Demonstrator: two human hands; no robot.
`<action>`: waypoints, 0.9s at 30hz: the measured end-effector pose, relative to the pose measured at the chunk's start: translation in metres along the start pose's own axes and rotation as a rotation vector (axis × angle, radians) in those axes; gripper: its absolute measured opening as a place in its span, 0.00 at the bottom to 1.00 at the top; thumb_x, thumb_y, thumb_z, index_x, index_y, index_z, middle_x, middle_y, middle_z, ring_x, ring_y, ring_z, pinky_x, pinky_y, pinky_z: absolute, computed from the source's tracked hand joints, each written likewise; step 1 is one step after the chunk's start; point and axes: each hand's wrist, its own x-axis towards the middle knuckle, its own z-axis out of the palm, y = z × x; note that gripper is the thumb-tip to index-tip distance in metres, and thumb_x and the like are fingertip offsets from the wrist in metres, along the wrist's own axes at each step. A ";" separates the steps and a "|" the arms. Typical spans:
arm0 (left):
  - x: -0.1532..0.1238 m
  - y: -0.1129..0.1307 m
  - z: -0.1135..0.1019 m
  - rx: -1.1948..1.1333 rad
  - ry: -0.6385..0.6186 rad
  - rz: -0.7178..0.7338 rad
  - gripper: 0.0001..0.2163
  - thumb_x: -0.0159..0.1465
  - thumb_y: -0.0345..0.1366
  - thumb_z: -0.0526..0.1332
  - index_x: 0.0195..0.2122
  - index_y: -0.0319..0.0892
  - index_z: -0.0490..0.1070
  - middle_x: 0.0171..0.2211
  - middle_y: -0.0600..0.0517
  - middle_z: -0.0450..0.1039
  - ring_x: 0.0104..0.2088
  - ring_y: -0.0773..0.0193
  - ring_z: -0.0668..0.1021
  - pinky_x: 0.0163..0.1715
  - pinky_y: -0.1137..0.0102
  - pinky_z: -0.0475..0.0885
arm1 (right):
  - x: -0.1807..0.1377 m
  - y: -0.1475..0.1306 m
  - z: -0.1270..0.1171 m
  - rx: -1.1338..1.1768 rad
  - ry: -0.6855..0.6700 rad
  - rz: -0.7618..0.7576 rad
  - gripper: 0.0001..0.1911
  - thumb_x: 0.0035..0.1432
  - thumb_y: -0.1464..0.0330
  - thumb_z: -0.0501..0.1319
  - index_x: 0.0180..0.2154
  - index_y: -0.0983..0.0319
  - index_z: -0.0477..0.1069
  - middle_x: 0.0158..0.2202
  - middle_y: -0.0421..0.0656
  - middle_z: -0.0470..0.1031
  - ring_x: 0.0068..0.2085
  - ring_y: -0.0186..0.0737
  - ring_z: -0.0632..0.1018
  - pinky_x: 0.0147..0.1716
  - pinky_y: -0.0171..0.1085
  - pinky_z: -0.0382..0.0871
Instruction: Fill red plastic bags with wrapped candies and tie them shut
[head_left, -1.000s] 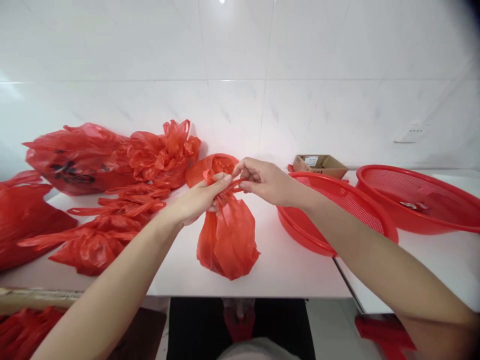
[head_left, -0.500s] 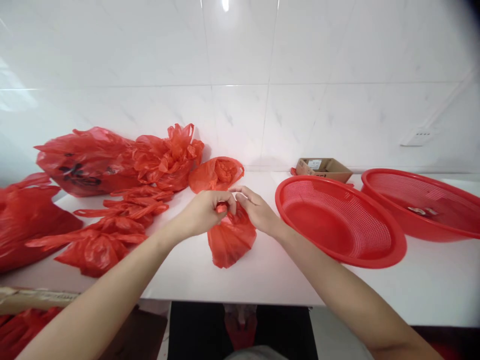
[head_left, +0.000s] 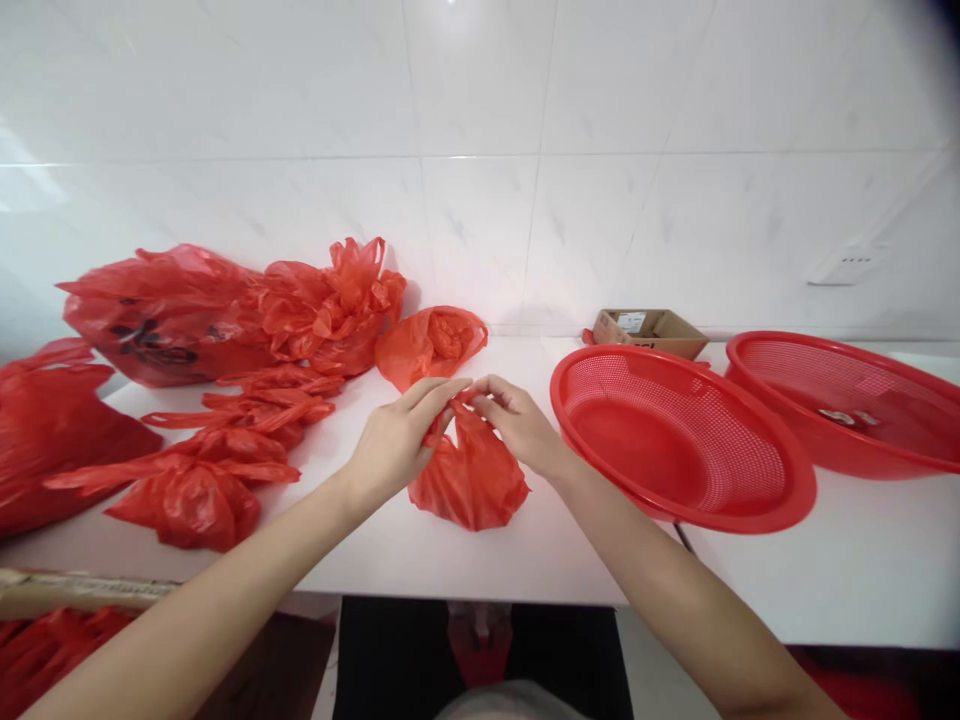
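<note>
A small red plastic bag (head_left: 472, 480) rests on the white table (head_left: 450, 570) in front of me, its handles pulled up to my fingers. My left hand (head_left: 401, 430) is closed on one handle at the bag's left. From the other side, my right hand (head_left: 521, 420) pinches the other handle near its top. The fingertips of both hands nearly meet above the bag, and a gap shows between the handles. What lies inside the bag is hidden. Just behind my hands sits another red bag (head_left: 439, 340), open at the top.
Tied red bags (head_left: 199, 495) and larger full ones (head_left: 161, 320) crowd the left side. Two red perforated baskets (head_left: 660, 440) stand at right, the far one holding small items (head_left: 847, 417). A cardboard box (head_left: 667, 340) is by the wall. Below left, a carton (head_left: 82, 590) contains red bags.
My hands have drawn the handles up and together above the bag. The bag now looks wider, with a gap between its handles. The view has shifted slightly.
</note>
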 end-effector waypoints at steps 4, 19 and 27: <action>-0.013 -0.021 -0.003 -0.102 -0.140 -0.204 0.21 0.70 0.44 0.46 0.57 0.42 0.69 0.51 0.44 0.76 0.46 0.54 0.79 0.43 0.63 0.74 | -0.001 0.016 -0.006 -0.414 0.222 -0.011 0.09 0.66 0.64 0.49 0.38 0.58 0.66 0.38 0.39 0.73 0.38 0.34 0.73 0.40 0.35 0.66; -0.030 -0.035 0.074 -0.176 -0.032 -0.613 0.20 0.72 0.45 0.33 0.36 0.44 0.61 0.34 0.49 0.71 0.37 0.63 0.76 0.39 0.70 0.71 | 0.007 0.077 0.021 -0.822 0.304 0.384 0.16 0.69 0.64 0.40 0.46 0.55 0.64 0.39 0.39 0.76 0.36 0.38 0.74 0.32 0.34 0.55; -0.019 -0.046 0.131 0.018 -0.257 -0.611 0.13 0.70 0.47 0.46 0.41 0.47 0.63 0.33 0.50 0.76 0.34 0.57 0.79 0.33 0.68 0.65 | -0.010 0.116 0.011 -1.003 0.205 0.479 0.16 0.70 0.65 0.41 0.48 0.56 0.65 0.31 0.42 0.76 0.31 0.38 0.74 0.28 0.34 0.52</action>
